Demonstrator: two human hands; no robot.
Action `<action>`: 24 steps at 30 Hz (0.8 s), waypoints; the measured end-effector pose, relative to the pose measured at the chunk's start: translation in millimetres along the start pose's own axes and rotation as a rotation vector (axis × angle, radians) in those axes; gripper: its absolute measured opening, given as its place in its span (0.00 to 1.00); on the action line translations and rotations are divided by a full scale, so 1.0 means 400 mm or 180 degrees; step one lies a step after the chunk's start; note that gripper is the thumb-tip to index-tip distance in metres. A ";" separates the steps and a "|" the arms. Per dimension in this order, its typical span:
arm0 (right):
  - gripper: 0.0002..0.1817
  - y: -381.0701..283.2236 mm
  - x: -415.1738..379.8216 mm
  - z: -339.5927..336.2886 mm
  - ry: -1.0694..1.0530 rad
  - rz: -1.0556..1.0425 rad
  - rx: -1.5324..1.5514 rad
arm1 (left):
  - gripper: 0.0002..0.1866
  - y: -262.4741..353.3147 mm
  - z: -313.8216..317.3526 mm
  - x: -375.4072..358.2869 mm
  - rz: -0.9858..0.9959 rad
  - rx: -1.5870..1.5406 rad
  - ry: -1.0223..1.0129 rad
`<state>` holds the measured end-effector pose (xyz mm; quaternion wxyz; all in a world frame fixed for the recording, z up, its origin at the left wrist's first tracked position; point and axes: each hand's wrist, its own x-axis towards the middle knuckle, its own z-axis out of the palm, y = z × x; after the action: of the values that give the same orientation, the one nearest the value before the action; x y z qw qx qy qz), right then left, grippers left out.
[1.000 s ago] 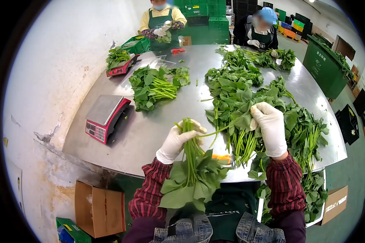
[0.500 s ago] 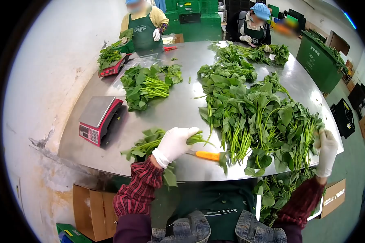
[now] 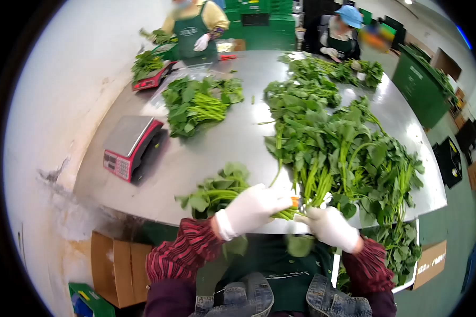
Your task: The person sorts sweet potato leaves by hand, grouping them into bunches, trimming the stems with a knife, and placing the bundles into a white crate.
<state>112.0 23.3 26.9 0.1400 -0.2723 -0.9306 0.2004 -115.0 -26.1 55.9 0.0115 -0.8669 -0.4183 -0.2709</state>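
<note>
The left hand (image 3: 251, 207), in a white glove, is closed on a bunch of long-stemmed green leafy vegetables (image 3: 217, 193) lying at the near edge of the shiny steel desk (image 3: 217, 153). The bunch's long axis runs roughly left-right: leaves fan out to the left, cut stem ends point right, twd the right hand (image 3: 330, 227). That hand, also white-gloved, sits just beside the stem ends, fingers curled around what looks like the orange-handled knife (image 3: 296, 202) — only a bit of orange and a glint of metal show between the two hands, so the grip is likely but blurred. The left hand is on the bunch itself; the right is at its stem tips, so the stems lie between the hands, w/ the knife right at them. Behind, a big heap of loose green leafy stalks (image 3: 344, 153) covers the right half of the desk, a smaller pile (image 3: 201, 105) lies farther back, and a red-and-grey weighing scale (image 3: 129, 148) stands to the left. Two other people in green aprons work at the far end. Vs half a sec ago: the right hand was far out at the heap's right edge and the knife lay free on the desk; now that hand is in at the stems and the knife is off its spot — the bunch is about where it was.
</note>
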 end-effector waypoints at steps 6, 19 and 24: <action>0.20 0.087 -0.137 -0.096 0.0242 0.0510 -0.1264 | 0.04 -0.096 0.050 -0.081 -0.0216 0.1319 -0.0526; 0.06 -0.041 0.049 0.173 0.0415 -0.0184 -0.1461 | 0.09 -0.057 0.194 -0.061 -0.0099 0.0743 -0.0632; 0.13 0.022 0.050 0.185 0.0596 0.0154 0.0428 | 0.25 -0.074 0.219 -0.061 -0.0252 0.0513 0.0021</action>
<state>72.2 19.5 -39.3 0.2393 -0.3021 -0.8911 0.2393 -108.6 -3.0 -36.6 0.0719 -0.8451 -0.4726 -0.2394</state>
